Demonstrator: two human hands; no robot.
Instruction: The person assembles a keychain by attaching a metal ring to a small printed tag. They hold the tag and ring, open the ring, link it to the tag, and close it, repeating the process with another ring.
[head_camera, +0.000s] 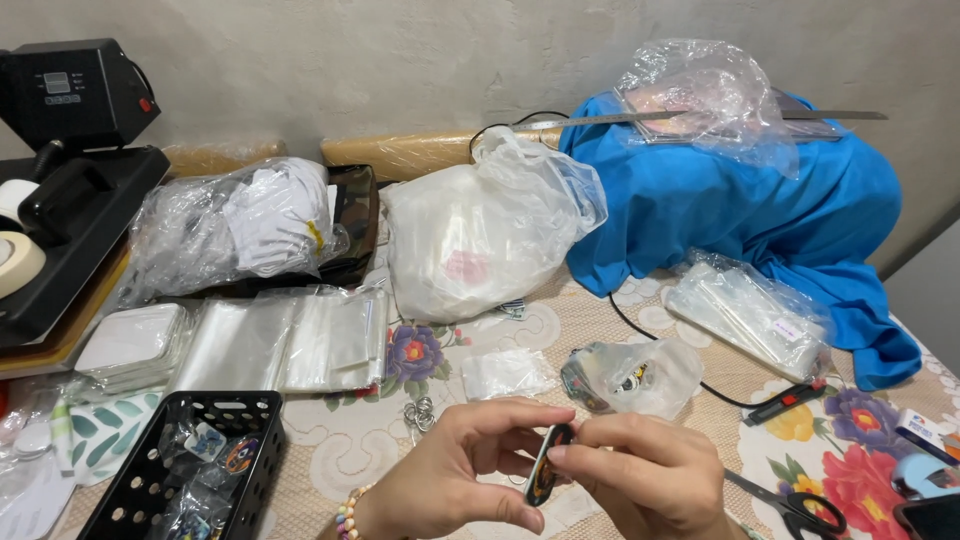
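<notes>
My left hand (455, 470) and my right hand (640, 475) meet at the bottom middle and together pinch a small flat oval piece (548, 465) with a dark rim and a coloured picture, held on edge between the fingertips. A beaded bracelet (347, 515) sits on my left wrist. Just beyond the hands lie several small metal rings (419, 411) on the flowered tablecloth (340, 440). A clear bag of similar printed pieces (630, 375) lies behind my right hand.
A black perforated basket (185, 465) with small packed items stands at the lower left. Stacks of clear sleeves (285, 340), a white plastic bag (480, 235), a blue cloth (740, 205), a heat press (70, 160), scissors (800, 505) and a utility knife (785, 402) surround the spot.
</notes>
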